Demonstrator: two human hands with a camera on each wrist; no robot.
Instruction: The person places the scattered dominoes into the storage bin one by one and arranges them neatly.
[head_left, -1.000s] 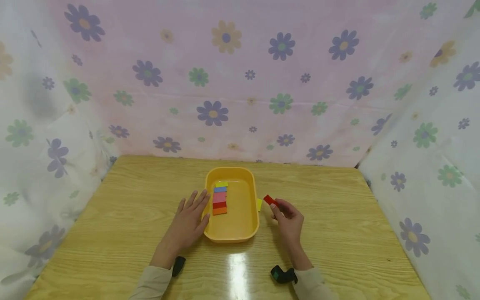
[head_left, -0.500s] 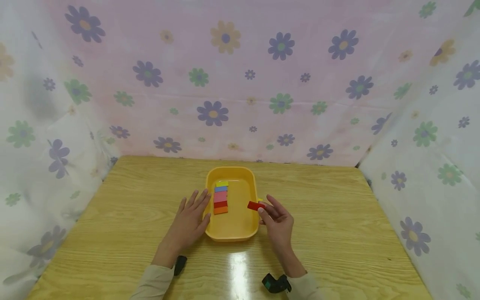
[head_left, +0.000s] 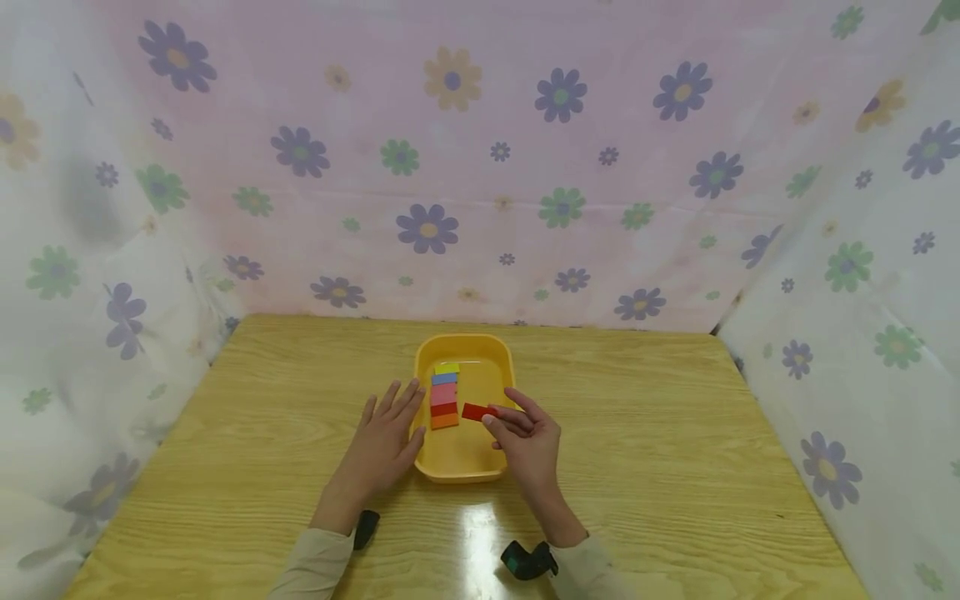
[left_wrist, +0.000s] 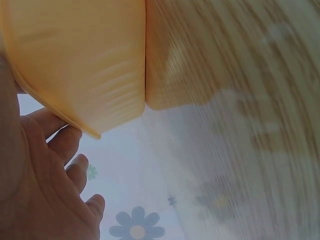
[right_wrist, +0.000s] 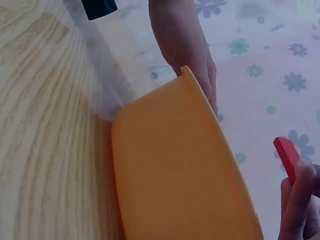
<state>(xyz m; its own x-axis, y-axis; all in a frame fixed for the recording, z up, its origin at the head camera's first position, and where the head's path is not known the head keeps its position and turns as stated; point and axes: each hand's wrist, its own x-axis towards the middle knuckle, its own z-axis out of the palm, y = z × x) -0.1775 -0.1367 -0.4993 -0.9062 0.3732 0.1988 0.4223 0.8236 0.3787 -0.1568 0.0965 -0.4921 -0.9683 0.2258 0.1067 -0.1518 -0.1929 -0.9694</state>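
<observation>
Between thumb and fingers, my right hand point(head_left: 531, 446) pinches a small red block point(head_left: 478, 412) above the inside of the yellow tray point(head_left: 465, 478). In the right wrist view the red block point(right_wrist: 286, 156) sticks up past the fingertips, higher than the tray's rim. My left hand point(head_left: 382, 442) rests with spread, straight fingers on the tray's left rim; the left wrist view shows its fingers touching that rim from outside. Along the tray's left side lies a column of flat blocks: yellow point(head_left: 447, 367), blue point(head_left: 444, 379), pink point(head_left: 443, 394), red point(head_left: 443, 409) and orange point(head_left: 444, 422).
The tray stands on a wood-grain table point(head_left: 645, 450). A pink flowered cloth point(head_left: 495, 100) hangs behind the table, with whitish flowered cloths at both sides. Black devices are worn at the left wrist point(head_left: 366, 530) and right wrist point(head_left: 528, 561).
My right hand has carried the red block leftward, from beside the tray's right edge to over its inside. A yellow piece seen earlier outside that edge is now out of sight. My left hand stays put.
</observation>
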